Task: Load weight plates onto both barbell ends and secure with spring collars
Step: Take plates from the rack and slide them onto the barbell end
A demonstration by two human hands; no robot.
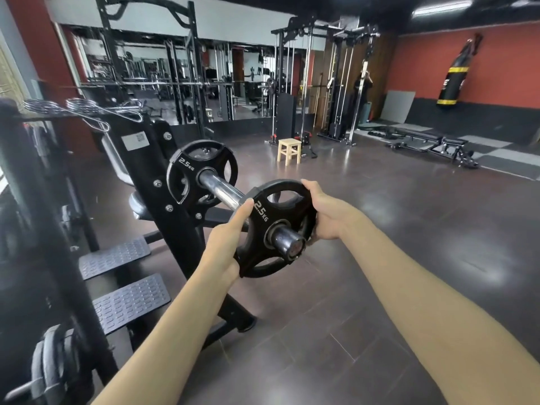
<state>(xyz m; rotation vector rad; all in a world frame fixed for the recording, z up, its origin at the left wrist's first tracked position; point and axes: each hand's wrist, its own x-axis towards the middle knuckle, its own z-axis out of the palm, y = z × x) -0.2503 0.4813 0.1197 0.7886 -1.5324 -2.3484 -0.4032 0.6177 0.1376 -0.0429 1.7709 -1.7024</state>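
The barbell sleeve (222, 190) runs as a chrome shaft from the upper left, where it meets the black rack upright (163, 182), down and to the right toward the camera, its blunt end (293, 247) pointing at the viewer. Two black plates sit on it, each marked 2.5 KG and each standing roughly square to the shaft. The inner plate (187, 173) is pushed far up the sleeve, just beside the upright. The outer plate (277, 226) is threaded only onto the very tip, so a short stub of sleeve pokes through its hub, and a long bare stretch of chrome separates the two plates.

The left hand (225, 244) clamps the outer plate's left rim, palm against the edge, thumb stretched up along the face beside the printed numerals. The right hand (324, 214) cups the opposite rim, fingers curled over the top right edge and behind the plate. Both forearms reach in from the bottom of the view, bare, converging on the plate at about chest level.

Two spring collars (87, 109) rest on top of the rack at upper left, untouched. More plates (55, 361) hang on a storage peg at lower left.
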